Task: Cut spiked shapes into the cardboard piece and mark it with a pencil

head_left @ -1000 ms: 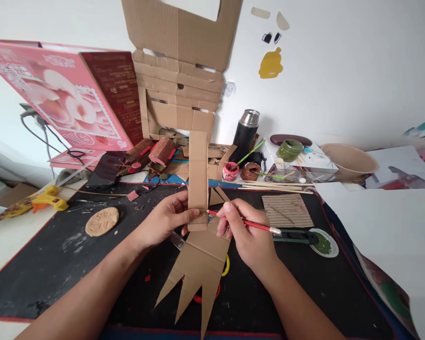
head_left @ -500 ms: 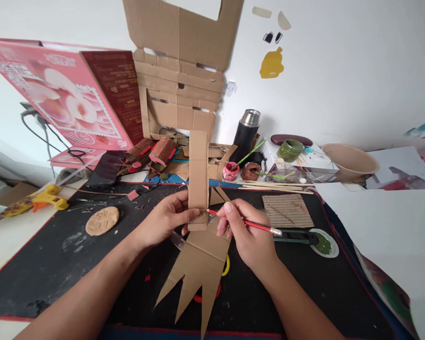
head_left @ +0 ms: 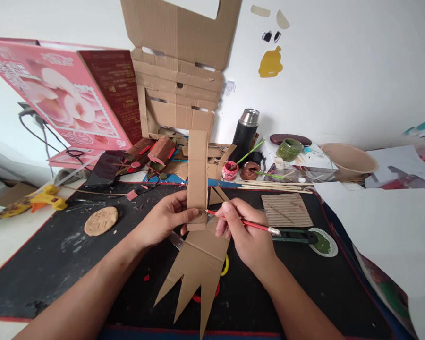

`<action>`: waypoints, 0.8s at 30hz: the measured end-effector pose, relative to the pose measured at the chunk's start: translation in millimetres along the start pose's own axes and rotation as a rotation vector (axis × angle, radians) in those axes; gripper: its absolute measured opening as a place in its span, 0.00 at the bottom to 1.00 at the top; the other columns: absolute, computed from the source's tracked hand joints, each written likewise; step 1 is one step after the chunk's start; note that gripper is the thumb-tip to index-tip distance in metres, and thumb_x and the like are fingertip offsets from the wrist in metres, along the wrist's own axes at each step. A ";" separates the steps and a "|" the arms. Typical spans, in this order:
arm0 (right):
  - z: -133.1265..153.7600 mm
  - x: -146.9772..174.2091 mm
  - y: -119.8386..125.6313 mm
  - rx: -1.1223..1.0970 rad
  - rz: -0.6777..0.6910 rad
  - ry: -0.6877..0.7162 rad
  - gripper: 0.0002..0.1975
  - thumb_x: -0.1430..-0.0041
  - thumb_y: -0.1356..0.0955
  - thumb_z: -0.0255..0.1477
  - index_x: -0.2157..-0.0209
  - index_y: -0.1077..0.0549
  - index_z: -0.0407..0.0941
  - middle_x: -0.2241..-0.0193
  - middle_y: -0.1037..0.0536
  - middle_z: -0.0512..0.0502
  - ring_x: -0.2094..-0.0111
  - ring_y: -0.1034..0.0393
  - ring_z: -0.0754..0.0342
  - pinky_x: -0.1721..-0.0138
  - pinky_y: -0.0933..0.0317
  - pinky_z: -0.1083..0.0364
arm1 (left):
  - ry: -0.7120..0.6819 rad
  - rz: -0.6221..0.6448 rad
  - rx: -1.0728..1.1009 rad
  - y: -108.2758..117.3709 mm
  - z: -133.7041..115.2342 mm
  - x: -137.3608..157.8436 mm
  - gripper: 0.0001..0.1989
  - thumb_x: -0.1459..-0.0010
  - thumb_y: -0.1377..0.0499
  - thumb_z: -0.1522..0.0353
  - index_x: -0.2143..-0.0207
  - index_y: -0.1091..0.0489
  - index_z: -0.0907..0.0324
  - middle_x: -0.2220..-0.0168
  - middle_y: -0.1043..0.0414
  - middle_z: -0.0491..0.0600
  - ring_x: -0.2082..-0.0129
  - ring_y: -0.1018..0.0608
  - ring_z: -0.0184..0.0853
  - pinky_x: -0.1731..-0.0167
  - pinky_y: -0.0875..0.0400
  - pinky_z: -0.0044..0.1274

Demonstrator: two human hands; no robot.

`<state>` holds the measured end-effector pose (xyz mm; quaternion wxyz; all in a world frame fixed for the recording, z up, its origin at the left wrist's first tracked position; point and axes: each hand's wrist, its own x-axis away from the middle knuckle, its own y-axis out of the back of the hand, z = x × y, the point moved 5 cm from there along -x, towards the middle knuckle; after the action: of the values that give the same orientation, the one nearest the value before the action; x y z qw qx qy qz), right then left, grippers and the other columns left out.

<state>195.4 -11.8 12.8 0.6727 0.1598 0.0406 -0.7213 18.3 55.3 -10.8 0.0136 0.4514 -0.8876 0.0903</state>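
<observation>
The left hand pinches the near end of a long brown cardboard strip above the black-covered tabletop's middle. The right hand curls closed around a slim red pencil, tip at the strip's right edge; contact is hard to judge. A jagged brown cardboard piece points toward the near edge.

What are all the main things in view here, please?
cardboard strip: 1, brown, centre
pencil: 1, red, strip's right edge
pronged cardboard: 1, brown, below strip
mat: 1, black, foreground
disc: 1, tan, mat's left
glue gun: 1, yellow, far left
box: 1, pink, back left
carton: 1, brown, back centre
flask: 1, black, back centre
jars: 3, red, brown, green, near flask
corrugated card: 1, brown, mat's right
bowl: 1, tan, back right
papers: several, white, far right
left fingers: 1 set, on strip
right fingers: 1 set, on pencil
</observation>
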 end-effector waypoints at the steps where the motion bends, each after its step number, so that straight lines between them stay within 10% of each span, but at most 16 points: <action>1: 0.2 -0.1 0.0 0.001 0.000 0.000 0.19 0.22 0.36 0.40 0.66 0.23 0.46 0.79 0.22 0.51 0.79 0.25 0.56 0.77 0.34 0.58 | -0.002 0.002 0.001 0.1 0.2 -0.3 0.19 0.42 0.28 0.62 0.52 0.23 0.60 0.60 0.20 0.50 0.75 0.26 0.28 0.82 0.30 0.17; 24: 0.1 0.5 0.2 -0.008 -0.008 0.010 0.18 0.22 0.35 0.40 0.65 0.23 0.46 0.78 0.22 0.51 0.78 0.24 0.55 0.77 0.34 0.58 | 0.001 0.010 0.021 -3.1 -2.8 0.1 0.20 0.43 0.26 0.61 0.52 0.23 0.60 0.63 0.21 0.47 0.77 0.28 0.26 0.83 0.31 0.16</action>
<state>195.5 -12.4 12.8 0.6702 0.1607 0.0474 -0.7230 20.5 53.9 -7.5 0.0089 0.4472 -0.8888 0.0999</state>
